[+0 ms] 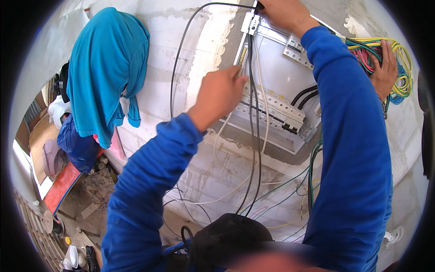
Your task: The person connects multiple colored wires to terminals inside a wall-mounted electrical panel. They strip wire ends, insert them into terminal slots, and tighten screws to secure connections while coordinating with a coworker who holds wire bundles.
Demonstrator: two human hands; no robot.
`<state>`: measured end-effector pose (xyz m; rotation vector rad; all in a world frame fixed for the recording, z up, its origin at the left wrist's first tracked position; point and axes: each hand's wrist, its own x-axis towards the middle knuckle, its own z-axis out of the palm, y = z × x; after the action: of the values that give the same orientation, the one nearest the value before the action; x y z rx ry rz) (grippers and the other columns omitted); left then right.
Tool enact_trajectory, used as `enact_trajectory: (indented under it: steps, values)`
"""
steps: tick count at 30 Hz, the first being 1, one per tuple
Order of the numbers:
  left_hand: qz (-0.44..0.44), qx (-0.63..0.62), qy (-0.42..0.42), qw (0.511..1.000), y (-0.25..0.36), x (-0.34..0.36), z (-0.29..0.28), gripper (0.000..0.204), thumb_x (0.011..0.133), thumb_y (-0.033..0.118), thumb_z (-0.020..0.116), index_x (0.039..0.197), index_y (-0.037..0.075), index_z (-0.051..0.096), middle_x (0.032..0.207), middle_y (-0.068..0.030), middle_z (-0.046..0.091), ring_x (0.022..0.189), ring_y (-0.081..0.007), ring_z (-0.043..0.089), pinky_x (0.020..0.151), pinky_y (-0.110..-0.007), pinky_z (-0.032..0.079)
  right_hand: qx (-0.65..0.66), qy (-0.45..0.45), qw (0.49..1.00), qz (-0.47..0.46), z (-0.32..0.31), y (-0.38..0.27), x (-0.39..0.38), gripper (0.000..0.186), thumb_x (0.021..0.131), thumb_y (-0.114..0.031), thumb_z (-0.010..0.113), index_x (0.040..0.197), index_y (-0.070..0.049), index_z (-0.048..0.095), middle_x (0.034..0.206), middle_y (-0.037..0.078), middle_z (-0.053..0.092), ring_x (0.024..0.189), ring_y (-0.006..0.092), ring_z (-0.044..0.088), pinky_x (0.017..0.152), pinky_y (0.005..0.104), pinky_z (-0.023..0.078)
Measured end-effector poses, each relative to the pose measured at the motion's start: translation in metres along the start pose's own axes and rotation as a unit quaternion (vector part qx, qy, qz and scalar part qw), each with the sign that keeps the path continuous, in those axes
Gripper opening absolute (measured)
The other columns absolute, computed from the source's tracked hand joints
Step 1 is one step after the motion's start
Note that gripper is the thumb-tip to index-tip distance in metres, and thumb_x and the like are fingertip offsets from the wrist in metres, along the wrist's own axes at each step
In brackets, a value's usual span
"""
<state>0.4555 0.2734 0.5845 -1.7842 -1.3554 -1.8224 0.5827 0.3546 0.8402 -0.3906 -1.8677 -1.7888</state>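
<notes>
Both hands grip the black cable: left hand (219, 93) pinches it mid-panel, right hand (283, 13) clamps it atop the white panel (281, 77)

Illumination is bright daylight, strongest on the white block wall (199, 59) and the far upper part of the scene, where the plaster is close to overexposed. The blue sleeves (353, 136) cast soft shadows onto the open electrical box (281, 81). The floor (86, 204) at the near left is dimmer. Fisheye distortion bends straight edges toward the rim, and a black vignette encloses the circular view. A blurred band crosses the near bottom centre. Mid-scene detail is sharp.
</notes>
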Motion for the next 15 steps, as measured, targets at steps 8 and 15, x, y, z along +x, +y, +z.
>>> enact_trajectory:
  steps: [8, 15]
  values:
    - [-0.156, -0.174, 0.078, 0.969, 0.019, 0.034, 0.056, 0.028, 0.101, 0.023, 0.066, 0.107, -0.004, 0.074, 0.076, -0.0182, 0.072, 0.061, -0.0341, 0.069, 0.061, -0.043, 0.055, 0.014, 0.006, 1.000, -0.003, -0.001, 0.001, -0.005, 0.057, 0.094, -0.019, 0.069, 0.149, -0.010, 0.054, 0.165, 0.021, 0.042, 0.157, 0.0397, 0.035, 0.122, 0.0712, 0.029]
    - [-0.005, 0.022, 0.103, 0.994, 0.012, 0.038, 0.034, 0.028, 0.101, 0.022, 0.062, 0.088, 0.000, 0.074, 0.073, -0.0260, 0.068, 0.068, -0.0483, 0.066, 0.062, -0.048, 0.053, 0.068, 0.009, 0.998, 0.001, -0.010, 0.003, -0.005, 0.065, 0.088, -0.024, 0.079, 0.148, -0.011, 0.057, 0.163, 0.020, 0.044, 0.156, 0.0394, 0.034, 0.123, 0.0703, 0.027]
